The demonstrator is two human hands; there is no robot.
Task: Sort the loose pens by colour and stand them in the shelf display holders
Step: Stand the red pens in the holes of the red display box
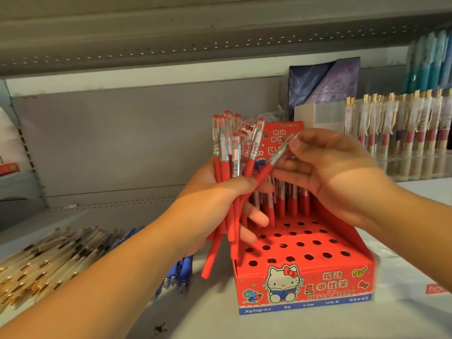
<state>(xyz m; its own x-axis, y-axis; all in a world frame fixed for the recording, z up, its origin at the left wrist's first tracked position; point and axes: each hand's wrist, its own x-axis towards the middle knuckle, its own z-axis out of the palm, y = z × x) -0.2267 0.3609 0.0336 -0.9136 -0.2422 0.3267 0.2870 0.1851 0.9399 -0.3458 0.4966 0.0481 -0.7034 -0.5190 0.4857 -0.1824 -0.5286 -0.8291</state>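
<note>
One wide-angle view from the head, facing forward and down, close over the shelf (pixel 215 321) — red display holder (pixel 337 267) just ahead.

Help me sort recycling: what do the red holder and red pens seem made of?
Holder: likely printed cardboard, slightly glossy, judging by its folded edges and punched holes. Pens: apparently plastic, with matte red lower barrels, perhaps rubbery, and clear glossy tops.
</note>
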